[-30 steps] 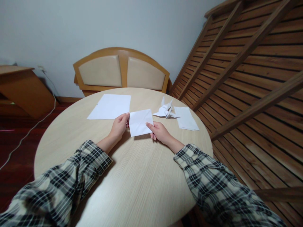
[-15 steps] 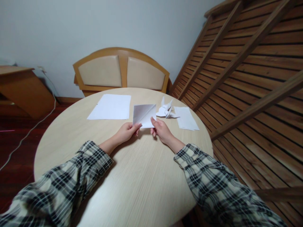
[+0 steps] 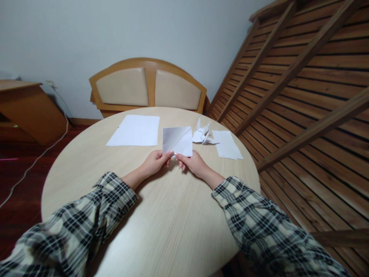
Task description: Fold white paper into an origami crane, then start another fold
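A folded white sheet of paper (image 3: 177, 139) with a diagonal crease is held up over the table's middle. My left hand (image 3: 156, 161) pinches its lower edge, thumb in front and fingers behind. Close beside it, my right hand (image 3: 195, 163) pinches the same lower edge, the two thumb tips nearly touching. Just beyond my right hand stand white folded paper cranes (image 3: 204, 134); I cannot tell how many, as they overlap.
The round wooden table (image 3: 170, 215) carries a stack of white paper (image 3: 135, 130) at the back left and smaller paper pieces (image 3: 227, 144) at the right. Behind it is a padded wooden headboard (image 3: 151, 82). Wooden slats (image 3: 305, 115) lean at the right.
My right hand has slid down and left from the paper's right side to its lower edge, beside my left thumb. The paper now faces me more squarely. My left hand has barely moved.
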The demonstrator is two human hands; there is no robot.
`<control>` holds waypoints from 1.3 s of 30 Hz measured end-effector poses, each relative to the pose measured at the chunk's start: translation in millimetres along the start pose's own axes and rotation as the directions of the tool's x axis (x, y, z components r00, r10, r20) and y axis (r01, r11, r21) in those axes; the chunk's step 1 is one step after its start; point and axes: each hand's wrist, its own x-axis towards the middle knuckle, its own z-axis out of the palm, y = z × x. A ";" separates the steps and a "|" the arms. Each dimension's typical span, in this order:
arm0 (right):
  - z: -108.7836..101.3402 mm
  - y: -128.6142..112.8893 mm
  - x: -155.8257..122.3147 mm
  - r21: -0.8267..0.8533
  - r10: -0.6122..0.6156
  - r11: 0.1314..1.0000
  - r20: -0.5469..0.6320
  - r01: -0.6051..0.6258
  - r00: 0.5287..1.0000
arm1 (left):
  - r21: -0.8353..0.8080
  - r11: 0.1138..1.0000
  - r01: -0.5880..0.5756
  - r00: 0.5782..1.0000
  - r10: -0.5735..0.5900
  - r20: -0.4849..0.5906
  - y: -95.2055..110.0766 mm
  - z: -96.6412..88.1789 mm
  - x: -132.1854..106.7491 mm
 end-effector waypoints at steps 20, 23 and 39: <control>-3.1 5.4 7.4 0.021 -0.051 0.998 -0.102 0.053 0.993 | -0.042 0.997 0.058 0.992 -0.062 -0.105 2.9 0.9 2.7; -2.3 4.7 6.9 0.032 -0.033 0.999 -0.098 0.037 0.995 | -0.040 0.997 0.059 0.992 -0.064 -0.112 3.3 0.6 2.5; -3.3 2.2 5.4 -0.066 -0.045 0.997 -0.213 0.031 0.976 | 0.000 0.999 0.039 0.993 -0.039 -0.115 1.2 0.2 2.9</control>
